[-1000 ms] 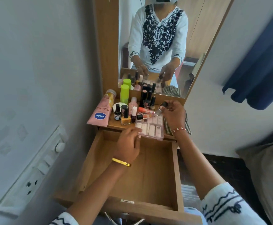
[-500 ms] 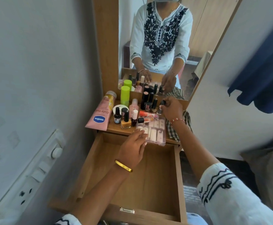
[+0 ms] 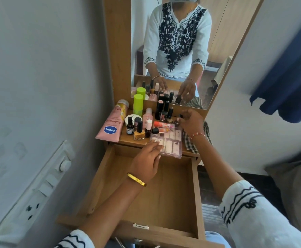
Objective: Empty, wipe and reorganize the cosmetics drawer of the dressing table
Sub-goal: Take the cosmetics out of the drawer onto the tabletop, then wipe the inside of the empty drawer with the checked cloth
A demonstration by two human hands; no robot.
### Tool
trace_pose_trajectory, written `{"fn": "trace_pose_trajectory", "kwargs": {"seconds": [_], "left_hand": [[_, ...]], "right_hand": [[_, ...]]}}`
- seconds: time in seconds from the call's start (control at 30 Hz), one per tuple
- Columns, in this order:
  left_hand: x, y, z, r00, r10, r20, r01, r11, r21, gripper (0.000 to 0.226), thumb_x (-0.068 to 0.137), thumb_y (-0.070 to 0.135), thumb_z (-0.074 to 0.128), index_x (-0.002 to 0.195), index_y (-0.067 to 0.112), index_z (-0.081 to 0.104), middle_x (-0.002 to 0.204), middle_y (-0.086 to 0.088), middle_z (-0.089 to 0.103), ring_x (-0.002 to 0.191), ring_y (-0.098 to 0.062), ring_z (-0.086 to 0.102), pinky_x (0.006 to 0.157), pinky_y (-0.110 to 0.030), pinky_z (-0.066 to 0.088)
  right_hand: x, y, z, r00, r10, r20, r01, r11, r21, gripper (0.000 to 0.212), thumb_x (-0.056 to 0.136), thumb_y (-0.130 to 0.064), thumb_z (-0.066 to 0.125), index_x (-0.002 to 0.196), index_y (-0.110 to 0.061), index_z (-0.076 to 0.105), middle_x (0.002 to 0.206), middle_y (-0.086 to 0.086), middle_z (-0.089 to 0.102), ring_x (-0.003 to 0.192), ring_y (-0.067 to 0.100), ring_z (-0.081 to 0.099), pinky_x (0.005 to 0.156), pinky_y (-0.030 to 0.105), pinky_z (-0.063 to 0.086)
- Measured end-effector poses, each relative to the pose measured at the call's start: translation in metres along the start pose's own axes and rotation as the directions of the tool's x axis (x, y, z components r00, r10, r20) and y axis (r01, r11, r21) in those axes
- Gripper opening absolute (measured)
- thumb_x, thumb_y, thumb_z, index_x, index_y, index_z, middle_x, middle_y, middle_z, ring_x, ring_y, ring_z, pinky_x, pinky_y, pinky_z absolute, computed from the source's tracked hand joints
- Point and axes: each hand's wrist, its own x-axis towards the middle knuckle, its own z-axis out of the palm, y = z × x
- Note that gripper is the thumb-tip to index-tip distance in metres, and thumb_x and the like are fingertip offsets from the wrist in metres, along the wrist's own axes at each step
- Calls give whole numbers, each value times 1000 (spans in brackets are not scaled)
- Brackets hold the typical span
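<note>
Two hands worked above the emptied drawer [image 3: 157, 194]: right hand [image 3: 190, 121] pinching a nail-polish bottle [image 3: 179, 119], left hand [image 3: 146, 163] relaxed, touching the overhanging nail tray [image 3: 171, 144], which could tip in.

Counted outward from the one pink Vaseline lotion tube [image 3: 111, 124] at the left edge of the tabletop [image 3: 128, 138]:

One lime-green cylindrical bottle [image 3: 138, 104] stands just right of the tube's top.

One white round jar [image 3: 132, 118] sits right of the tube's middle.

One pink bottle [image 3: 147, 117] is beyond that jar.

One clear plastic case of press-on nails [image 3: 171, 144] lies at the front edge, well right of the tube.

One checked cloth [image 3: 190, 142] lies right of the case.

One open drawer [image 3: 167, 190] is below the tube.

Small nail-polish bottles and lipstick-like tubes crowd between tube and cloth; roughly ten, exact count unclear.

Two hands: left hand [image 3: 146, 161], right hand [image 3: 190, 122].
</note>
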Motion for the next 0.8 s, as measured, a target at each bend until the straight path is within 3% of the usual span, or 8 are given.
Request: {"fn": "trace_pose_trajectory", "kwargs": {"seconds": [0.13,0.3,0.43,0.53,0.73,0.8], "left_hand": [[4,1,-5,999,11,35,-12,1000,23,36,91,14,46,126,9,52,133,-9,52,127,-21,43,107,-26,30],[8,6,-7,1000,21,14,-22,999,48,36,87,11,51,123,6,55,126,-10,56,122,-24,47,104,-28,33],[5,17,-4,998,55,5,-55,998,40,34,87,12,51,120,5,57,122,-10,58,120,-24,50,104,-28,33],[2,21,1,998,50,46,-52,998,45,38,91,18,46,127,9,51,131,-7,52,126,-19,43,107,-24,28],[1,21,5,995,14,96,-21,997,79,41,92,21,45,131,13,46,137,-4,46,129,-17,37,108,-26,28],[2,22,4,995,7,100,-14,997,71,40,91,21,45,131,13,47,136,-3,46,129,-17,38,107,-26,29]], "right_hand": [[-12,8,-18,981,-20,-192,16,1000,-26,23,85,-19,64,105,-8,65,104,8,66,91,14,57,79,23,42],[-27,35,-36,963,63,-262,-119,972,-202,26,88,-17,58,111,-5,62,114,16,58,107,29,52,94,37,44],[-38,48,-37,934,290,-208,-354,831,-429,51,83,-46,58,114,-5,56,121,17,51,110,32,48,92,42,42],[-44,51,-31,921,364,-140,-386,804,-452,63,81,-60,53,114,-7,56,122,15,53,111,31,49,93,41,42],[-42,48,-32,961,226,-160,-273,871,-409,51,80,-36,65,118,-6,50,119,16,55,110,33,49,92,42,43],[-44,45,-31,970,195,-148,-230,934,-273,43,79,-24,67,115,-7,50,115,14,59,106,31,55,88,40,49]]}}
